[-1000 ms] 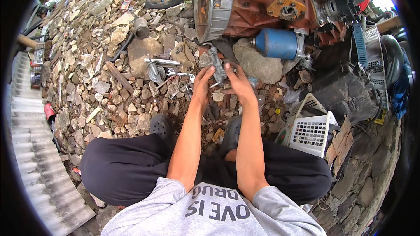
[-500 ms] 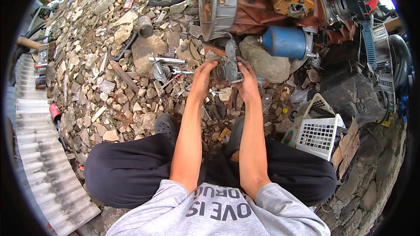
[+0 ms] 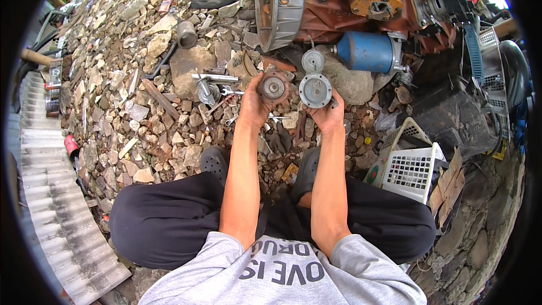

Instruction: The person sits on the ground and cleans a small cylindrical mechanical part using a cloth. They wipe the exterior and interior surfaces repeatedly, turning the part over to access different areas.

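My left hand (image 3: 255,108) is closed round the edge of a brownish round disc (image 3: 274,87) with raised rings and a small hub at its centre; it looks like a pump diaphragm. In my right hand (image 3: 329,117) I hold a grey metal pump housing (image 3: 315,91), with a wide round chamber ringed by bolt holes and a smaller round chamber beyond it. Both parts are tilted so their round faces show, side by side with a gap between them. Left of my left hand lie a metal pump-like part (image 3: 208,94), a shiny bar-shaped tool (image 3: 221,78) and a spanner (image 3: 231,119) on the stones.
A large rusty-red engine block (image 3: 350,5) with a blue filter canister (image 3: 367,52) stands ahead on stones. White plastic baskets (image 3: 409,172) and a black battery-like box (image 3: 451,116) are at right. Corrugated sheeting (image 3: 53,181) edges the left; rubble covers the ground.
The disc and the housing have turned from edge-on to show their round faces. My hands have moved slightly apart, each still holding its part.
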`<state>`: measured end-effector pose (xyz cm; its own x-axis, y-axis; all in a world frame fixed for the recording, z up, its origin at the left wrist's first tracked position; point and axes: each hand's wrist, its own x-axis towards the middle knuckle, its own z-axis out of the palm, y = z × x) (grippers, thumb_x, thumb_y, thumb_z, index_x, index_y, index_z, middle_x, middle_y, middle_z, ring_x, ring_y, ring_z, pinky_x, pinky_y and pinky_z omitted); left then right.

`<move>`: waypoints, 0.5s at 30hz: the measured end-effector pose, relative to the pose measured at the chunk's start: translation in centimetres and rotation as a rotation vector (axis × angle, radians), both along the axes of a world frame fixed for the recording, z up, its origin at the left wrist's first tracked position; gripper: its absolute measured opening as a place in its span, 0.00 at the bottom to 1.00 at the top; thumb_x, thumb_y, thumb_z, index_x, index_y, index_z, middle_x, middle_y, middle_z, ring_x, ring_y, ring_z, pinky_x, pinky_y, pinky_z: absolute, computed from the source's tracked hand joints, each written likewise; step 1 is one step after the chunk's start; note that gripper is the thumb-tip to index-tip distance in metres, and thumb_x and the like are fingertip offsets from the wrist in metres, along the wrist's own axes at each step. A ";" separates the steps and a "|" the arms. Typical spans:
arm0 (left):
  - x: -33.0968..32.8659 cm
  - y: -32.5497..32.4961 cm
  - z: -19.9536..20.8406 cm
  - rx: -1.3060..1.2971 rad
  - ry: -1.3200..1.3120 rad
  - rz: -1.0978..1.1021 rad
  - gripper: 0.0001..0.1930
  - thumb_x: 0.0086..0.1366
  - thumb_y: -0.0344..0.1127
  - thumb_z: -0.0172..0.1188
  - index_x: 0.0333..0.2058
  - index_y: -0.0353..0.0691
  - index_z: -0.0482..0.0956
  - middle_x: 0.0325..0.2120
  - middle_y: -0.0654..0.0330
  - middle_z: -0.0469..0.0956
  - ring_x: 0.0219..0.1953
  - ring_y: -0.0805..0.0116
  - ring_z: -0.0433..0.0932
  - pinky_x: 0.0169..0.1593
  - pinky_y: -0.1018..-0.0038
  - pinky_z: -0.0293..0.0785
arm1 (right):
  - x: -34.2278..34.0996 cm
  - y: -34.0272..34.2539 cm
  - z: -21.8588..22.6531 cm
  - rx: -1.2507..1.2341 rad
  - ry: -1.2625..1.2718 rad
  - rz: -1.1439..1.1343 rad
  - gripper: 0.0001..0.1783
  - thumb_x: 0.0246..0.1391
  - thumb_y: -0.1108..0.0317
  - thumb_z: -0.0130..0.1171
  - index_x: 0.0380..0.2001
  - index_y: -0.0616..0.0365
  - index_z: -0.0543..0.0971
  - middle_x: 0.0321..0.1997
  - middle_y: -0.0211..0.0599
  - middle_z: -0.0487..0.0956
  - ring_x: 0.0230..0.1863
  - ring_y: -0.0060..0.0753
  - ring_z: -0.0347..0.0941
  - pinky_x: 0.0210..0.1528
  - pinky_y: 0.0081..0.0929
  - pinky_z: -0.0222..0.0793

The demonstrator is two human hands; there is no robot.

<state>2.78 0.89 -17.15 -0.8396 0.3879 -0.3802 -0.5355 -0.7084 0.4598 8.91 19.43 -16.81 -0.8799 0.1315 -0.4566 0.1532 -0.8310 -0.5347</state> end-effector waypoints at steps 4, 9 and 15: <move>0.0 -0.4 -0.1 -0.060 0.091 0.007 0.17 0.66 0.29 0.51 0.53 0.29 0.69 0.45 0.48 0.78 0.45 0.58 0.81 0.47 0.62 0.84 | 0.2 0.1 -0.2 -0.110 0.105 0.051 0.23 0.61 0.50 0.43 0.48 0.53 0.77 0.49 0.39 0.80 0.43 0.48 0.78 0.28 0.39 0.70; 0.3 -0.5 0.2 -0.134 0.112 0.027 0.23 0.61 0.16 0.54 0.56 0.29 0.67 0.46 0.48 0.77 0.45 0.58 0.81 0.48 0.63 0.84 | 0.7 0.0 -0.2 -0.209 0.176 0.088 0.28 0.61 0.47 0.38 0.52 0.53 0.75 0.49 0.40 0.79 0.45 0.54 0.77 0.21 0.34 0.65; 0.3 -0.4 0.6 -0.077 0.146 0.015 0.22 0.62 0.17 0.54 0.56 0.27 0.65 0.47 0.47 0.76 0.47 0.56 0.80 0.50 0.62 0.83 | 0.7 0.8 -1.3 -0.297 0.307 0.113 0.30 0.60 0.47 0.37 0.55 0.53 0.72 0.53 0.42 0.78 0.48 0.62 0.74 0.19 0.33 0.66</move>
<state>3.09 0.52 -16.52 -0.8937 0.3495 -0.2813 -0.4485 -0.6757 0.5851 9.62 20.21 -18.07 -0.9819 -0.0704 -0.1756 0.1231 -0.9426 -0.3105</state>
